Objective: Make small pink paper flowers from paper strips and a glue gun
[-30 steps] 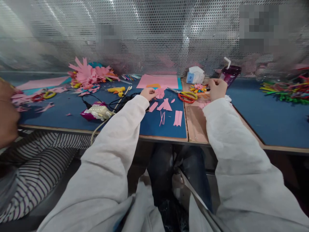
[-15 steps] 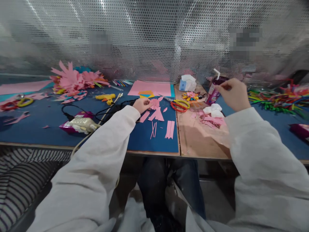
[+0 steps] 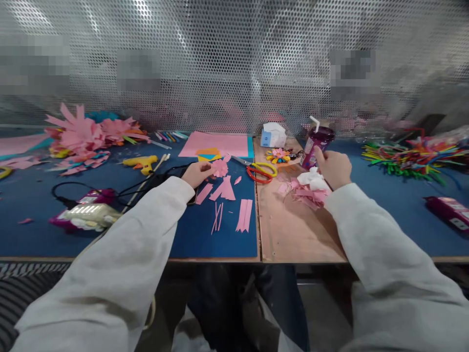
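The left hand [image 3: 198, 173] pinches the left edge of a pink, layered paper flower [image 3: 220, 167] over the flat blue tabletop [image 3: 190, 239]; excess finger pressure could crease or tear the petals. Scissors with red and yellow looped handles [image 3: 262, 173] point toward the flower: dragging it sideways could snag a petal. The right hand [image 3: 335, 168] has curled fingers; their hold cannot be determined. A knock could tip the adjacent purple cup with white straw [image 3: 318, 142], wetting the pink paper scraps [image 3: 311, 194].
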`<state>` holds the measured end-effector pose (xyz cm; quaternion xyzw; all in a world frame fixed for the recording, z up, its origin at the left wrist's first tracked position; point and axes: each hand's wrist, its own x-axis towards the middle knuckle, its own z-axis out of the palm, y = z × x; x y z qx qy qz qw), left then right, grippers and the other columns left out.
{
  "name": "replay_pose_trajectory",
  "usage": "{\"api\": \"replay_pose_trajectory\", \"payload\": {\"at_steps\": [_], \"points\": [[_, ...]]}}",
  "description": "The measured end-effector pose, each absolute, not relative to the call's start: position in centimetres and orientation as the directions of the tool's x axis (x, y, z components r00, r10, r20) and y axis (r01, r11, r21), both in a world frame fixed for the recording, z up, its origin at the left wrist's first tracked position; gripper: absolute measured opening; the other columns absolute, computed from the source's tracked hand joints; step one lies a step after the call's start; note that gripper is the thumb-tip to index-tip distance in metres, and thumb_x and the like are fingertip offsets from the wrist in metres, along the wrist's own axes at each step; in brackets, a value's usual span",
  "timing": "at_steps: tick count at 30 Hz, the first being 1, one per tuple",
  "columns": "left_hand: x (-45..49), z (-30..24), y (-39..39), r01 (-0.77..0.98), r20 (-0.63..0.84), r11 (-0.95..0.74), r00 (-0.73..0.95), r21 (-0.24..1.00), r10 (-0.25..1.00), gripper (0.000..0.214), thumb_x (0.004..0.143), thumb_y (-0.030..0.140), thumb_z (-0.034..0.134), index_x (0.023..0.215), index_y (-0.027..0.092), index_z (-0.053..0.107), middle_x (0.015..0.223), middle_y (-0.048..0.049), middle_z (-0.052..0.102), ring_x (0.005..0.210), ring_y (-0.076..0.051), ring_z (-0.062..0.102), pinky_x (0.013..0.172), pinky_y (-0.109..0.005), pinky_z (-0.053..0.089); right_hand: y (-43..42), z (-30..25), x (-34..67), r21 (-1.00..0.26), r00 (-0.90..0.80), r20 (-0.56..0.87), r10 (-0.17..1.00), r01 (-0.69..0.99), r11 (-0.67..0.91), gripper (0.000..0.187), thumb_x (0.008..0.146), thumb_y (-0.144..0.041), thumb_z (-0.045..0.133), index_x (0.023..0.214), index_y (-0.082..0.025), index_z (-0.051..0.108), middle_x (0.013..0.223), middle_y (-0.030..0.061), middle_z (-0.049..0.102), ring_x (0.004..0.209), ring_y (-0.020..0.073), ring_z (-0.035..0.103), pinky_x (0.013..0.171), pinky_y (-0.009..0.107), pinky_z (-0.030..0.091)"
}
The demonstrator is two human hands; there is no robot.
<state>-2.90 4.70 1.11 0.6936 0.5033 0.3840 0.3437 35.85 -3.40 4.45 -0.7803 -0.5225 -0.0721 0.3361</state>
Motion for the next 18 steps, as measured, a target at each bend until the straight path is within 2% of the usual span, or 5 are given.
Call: {"api": "replay_pose_trajectory", "payload": {"at_steps": [2,5,8,11,18], "points": [[-2.9,1.1,4.8,0.426,0.182,-0.246,0.187,0.870,0.965,0.011,0.066,0.027,0.061,0.069,0.016,0.060,0.060,-0.0018,0.066,0.059,-0.017,0.064,0.049,-0.023,0.046,-2.0,3.8,36.1,-0.509,0.523,0.571,0.633,0.831,-0.227,0.047,0.076,-0.051,0.056,0.101,-0.012,0.057,0.100,0.0210,0.062,0.102,0.0339,0.057,0.086,0.048,0.043],[-3.0,1.1,4.8,0.398,0.181,-0.231,0.160,0.888,0.970,0.012,0.066,0.027,0.061,0.071,0.016,0.061,0.062,-0.0014,0.066,0.058,-0.016,0.063,0.049,-0.022,0.046,0.6,2.7,36.9,-0.623,0.535,0.561,0.632,0.776,-0.103,0.087,0.057,-0.041,0.074,0.125,-0.002,0.036,0.128,0.0302,0.043,0.121,0.0343,0.043,0.098,0.044,0.036],[-3.0,1.2,4.8,0.382,0.170,-0.214,0.147,0.899,0.974,0.012,0.065,0.026,0.062,0.071,0.016,0.061,0.061,-0.0006,0.065,0.058,-0.015,0.062,0.049,-0.022,0.046,2.4,1.9,37.4,-0.732,0.567,0.465,0.680,0.678,-0.065,0.079,0.057,-0.033,0.073,0.122,-0.008,0.037,0.118,0.0227,0.054,0.107,0.0292,0.056,0.090,0.041,0.043],[-3.1,1.1,4.5,0.372,0.159,-0.207,0.157,0.905,0.975,0.013,0.066,0.028,0.063,0.074,0.016,0.061,0.059,0.0003,0.064,0.058,-0.016,0.062,0.051,-0.024,0.048,2.4,1.7,36.8,-0.763,0.627,0.454,0.632,0.640,-0.087,0.065,0.059,-0.032,0.072,0.113,-0.012,0.043,0.112,0.0206,0.058,0.102,0.0304,0.059,0.086,0.043,0.045],[-2.9,0.6,3.8,0.311,0.137,-0.193,0.191,0.931,0.972,0.020,0.068,0.034,0.063,0.076,0.016,0.059,0.063,0.0000,0.063,0.061,-0.017,0.062,0.048,-0.025,0.050,-2.0,3.0,30.8,-0.648,0.387,0.701,0.599,0.695,0.310,0.056,0.062,-0.041,0.071,0.107,-0.019,0.047,0.112,0.0152,0.060,0.101,0.0278,0.059,0.087,0.041,0.047]]}}
